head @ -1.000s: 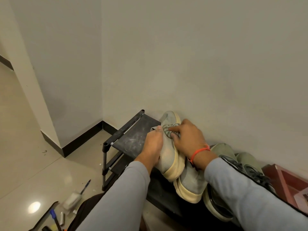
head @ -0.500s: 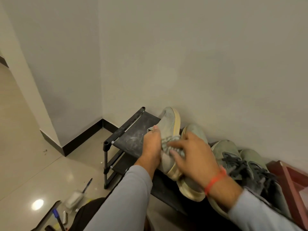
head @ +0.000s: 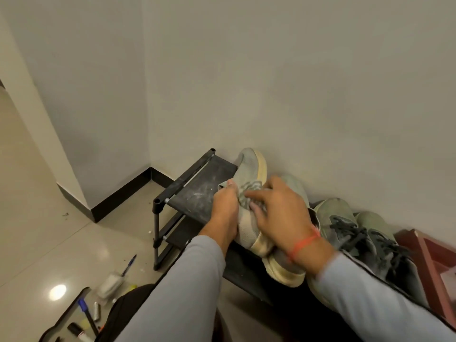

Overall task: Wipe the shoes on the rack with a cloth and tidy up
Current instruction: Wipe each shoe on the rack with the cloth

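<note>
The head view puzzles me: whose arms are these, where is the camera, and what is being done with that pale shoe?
There is no machine here. The camera sits on a person's head and looks forward and down, so the two grey-sleeved arms are the wearer's own.

The left hand grips the pale shoe, which is tipped up on its side over a black shoe rack standing against the wall. The right hand, blurred, has its fingers spread on a small patterned cloth pressed against that shoe; a red band circles the wrist.

A matching pale shoe lies beside it, then two grey-green laced shoes further right. Pens and small odds and ends lie on the tiled floor at lower left.
</note>
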